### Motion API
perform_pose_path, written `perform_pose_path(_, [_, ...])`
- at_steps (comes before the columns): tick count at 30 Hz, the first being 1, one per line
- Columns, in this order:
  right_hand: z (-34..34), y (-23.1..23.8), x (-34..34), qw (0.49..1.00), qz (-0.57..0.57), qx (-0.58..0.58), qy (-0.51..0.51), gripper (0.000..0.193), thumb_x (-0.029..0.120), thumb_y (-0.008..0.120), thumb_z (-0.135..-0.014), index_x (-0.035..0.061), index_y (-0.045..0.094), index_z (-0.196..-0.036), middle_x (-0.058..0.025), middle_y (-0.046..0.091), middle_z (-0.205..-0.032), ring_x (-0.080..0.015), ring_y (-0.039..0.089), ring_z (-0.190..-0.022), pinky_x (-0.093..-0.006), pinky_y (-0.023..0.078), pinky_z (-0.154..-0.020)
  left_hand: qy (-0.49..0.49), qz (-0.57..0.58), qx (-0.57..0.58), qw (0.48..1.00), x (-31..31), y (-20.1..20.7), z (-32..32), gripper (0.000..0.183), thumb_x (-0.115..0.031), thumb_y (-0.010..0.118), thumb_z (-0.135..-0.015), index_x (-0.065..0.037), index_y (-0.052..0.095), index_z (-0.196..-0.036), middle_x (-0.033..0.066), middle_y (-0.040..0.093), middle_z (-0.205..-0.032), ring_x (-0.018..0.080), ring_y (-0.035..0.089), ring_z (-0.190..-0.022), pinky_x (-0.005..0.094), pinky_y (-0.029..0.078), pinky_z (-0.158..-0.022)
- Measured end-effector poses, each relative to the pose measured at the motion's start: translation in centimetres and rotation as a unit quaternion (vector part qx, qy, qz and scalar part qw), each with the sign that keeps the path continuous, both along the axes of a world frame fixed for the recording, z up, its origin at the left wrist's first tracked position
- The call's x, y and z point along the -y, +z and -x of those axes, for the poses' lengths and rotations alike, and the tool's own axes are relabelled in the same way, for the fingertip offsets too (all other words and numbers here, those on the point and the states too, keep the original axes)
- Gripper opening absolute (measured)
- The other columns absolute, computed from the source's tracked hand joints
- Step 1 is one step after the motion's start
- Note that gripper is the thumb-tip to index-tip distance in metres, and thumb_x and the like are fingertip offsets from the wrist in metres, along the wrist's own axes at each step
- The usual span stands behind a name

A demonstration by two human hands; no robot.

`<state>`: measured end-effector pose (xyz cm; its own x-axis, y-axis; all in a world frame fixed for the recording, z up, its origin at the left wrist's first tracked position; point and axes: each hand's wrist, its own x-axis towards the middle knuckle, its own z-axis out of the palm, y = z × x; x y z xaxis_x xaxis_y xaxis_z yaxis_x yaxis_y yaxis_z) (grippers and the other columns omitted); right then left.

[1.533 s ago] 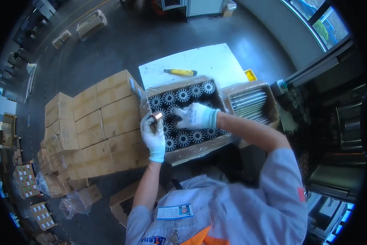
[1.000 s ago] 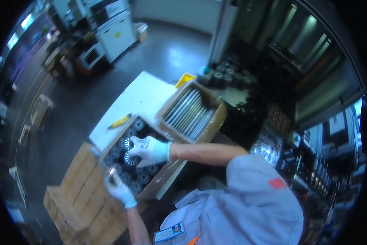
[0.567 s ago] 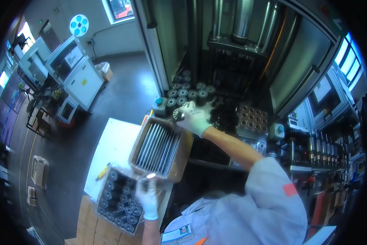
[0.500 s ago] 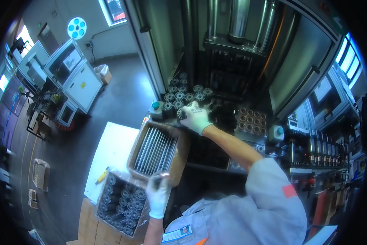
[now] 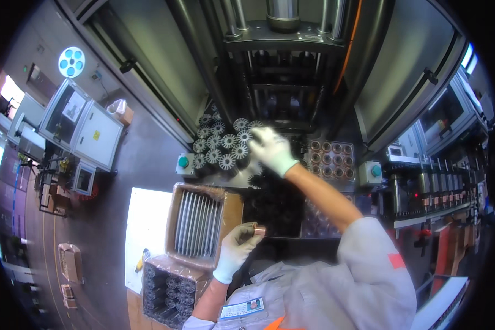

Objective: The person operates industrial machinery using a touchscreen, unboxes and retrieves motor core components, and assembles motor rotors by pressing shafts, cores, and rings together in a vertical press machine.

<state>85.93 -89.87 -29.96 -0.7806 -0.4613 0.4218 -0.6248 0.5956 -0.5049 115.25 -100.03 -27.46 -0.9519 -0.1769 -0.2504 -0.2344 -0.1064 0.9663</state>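
My gloved left hand [image 5: 237, 248], near the open cardboard box, is closed on a small copper ring [image 5: 260, 230] held between thumb and fingers. My gloved right hand [image 5: 273, 147] reaches forward over the machine bed. Its fingers are apart at the right edge of a group of slotted round metal cores [image 5: 227, 141], and nothing shows between them. The cores stand close together, toothed ends up; my hand hides some of them. To the right of my right forearm sits a tray of copper rings [image 5: 329, 158] in rows.
Metal shafts [image 5: 195, 225] lie in a cardboard box at my left. A nearer box holds more slotted cores [image 5: 178, 291]. Green push buttons [image 5: 183, 162] flank the bed. A press with columns [image 5: 286, 33] rises behind. A dark block tray [image 5: 275, 212] lies in front.
The view has shifted. My left hand has lifted away from the box edge with the copper ring. My right hand stays by the slotted cores, its fingers now farther apart.
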Motion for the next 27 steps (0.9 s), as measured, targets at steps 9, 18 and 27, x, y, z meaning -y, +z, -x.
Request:
perform_pose_path(9, [8.2,-0.3,-3.9,0.962,0.112,0.135,-0.212,0.095,0.040,0.075,-0.082,-0.0039,0.028,-0.151,-0.0278,0.038,-0.151,-0.0395,0.041,-0.139,-0.0405,0.035,-0.114,-0.092,-0.071,0.034,0.993,3.1,-0.1,5.8,0.025,-0.005,0.071,-0.091,0.006,0.065,-0.113,0.0076,0.070,-0.106,0.0129,0.067,-0.096,0.0252,0.054,-0.088])
perform_pose_path(18, [10.7,2.6,-1.0,0.919,0.112,0.200,-0.321,0.091,0.043,0.083,-0.071,-0.0038,0.046,-0.140,-0.0269,0.057,-0.133,-0.0390,0.051,-0.128,-0.0448,0.044,-0.104,-0.092,-0.012,0.032,0.995,5.7,-1.1,7.7,0.027,-0.010,0.068,-0.095,0.004,0.066,-0.118,0.0027,0.070,-0.102,0.0059,0.062,-0.090,0.0195,0.049,-0.080])
perform_pose_path(27, [13.8,1.9,-1.2,0.912,0.293,0.112,-0.263,0.065,0.027,0.078,-0.077,-0.0026,0.052,-0.129,-0.0211,0.070,-0.109,-0.0330,0.068,-0.103,-0.0386,0.053,-0.092,-0.077,-0.015,-0.011,0.997,2.9,-1.3,9.9,0.026,-0.010,0.069,-0.095,0.006,0.066,-0.116,0.0053,0.071,-0.099,0.0088,0.064,-0.090,0.0232,0.051,-0.084])
